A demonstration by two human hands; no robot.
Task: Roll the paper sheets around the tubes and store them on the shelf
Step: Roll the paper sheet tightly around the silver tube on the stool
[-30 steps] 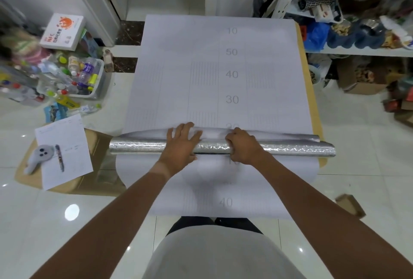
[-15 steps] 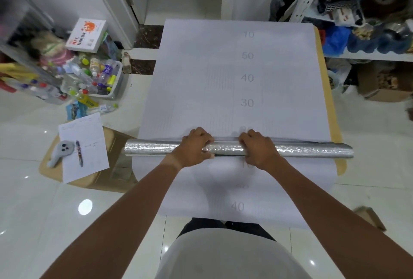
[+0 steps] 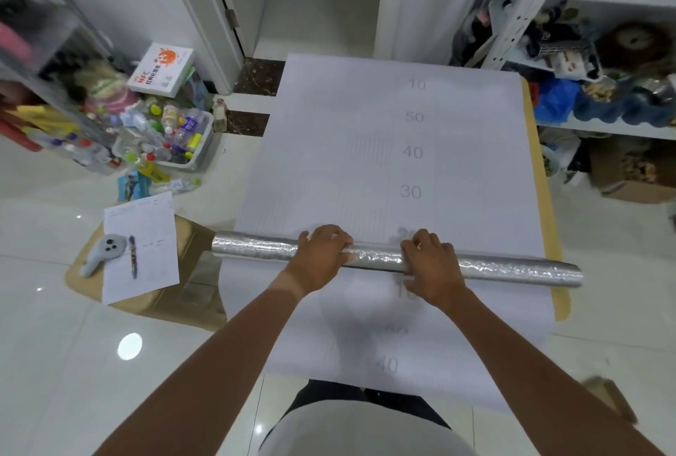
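A: Where's the tube [image 3: 512,269]?

B: Lying crosswise on the paper sheet [image 3: 365,134], near the body-side end of the bench [image 3: 548,221]. Silver, crinkled surface, both ends sticking out past the sheet's edges, the left end well past the bench too.

A: And the sheet?

B: White, spread flat along the bench, hanging over the near edge. Printed numbers down the middle: 10, 50, 40, 30 beyond the tube, another 40 on the near side. A thin tan strip of bench showing along the right side.

A: Grip?

B: Left hand [image 3: 322,258] on top of the tube, fingers curled over its far side, thumb on the near side. Right hand [image 3: 431,269] just beside it to the right, fingers likewise curled over the tube. Both wrapped around the tube, close together near its middle. Hard to tell whether any paper edge is pinched under the fingers.

A: Anything else around?

B: Cardboard box [image 3: 153,294] on the floor to the left, carrying a loose written page [image 3: 146,236], a pen [image 3: 133,261] and a grey handheld device [image 3: 104,252]. Farther left, a clear bin of bottles [image 3: 172,137] and a white box with red print [image 3: 161,70]. On the right, a white metal shelf [image 3: 603,126] crowded with mixed items.
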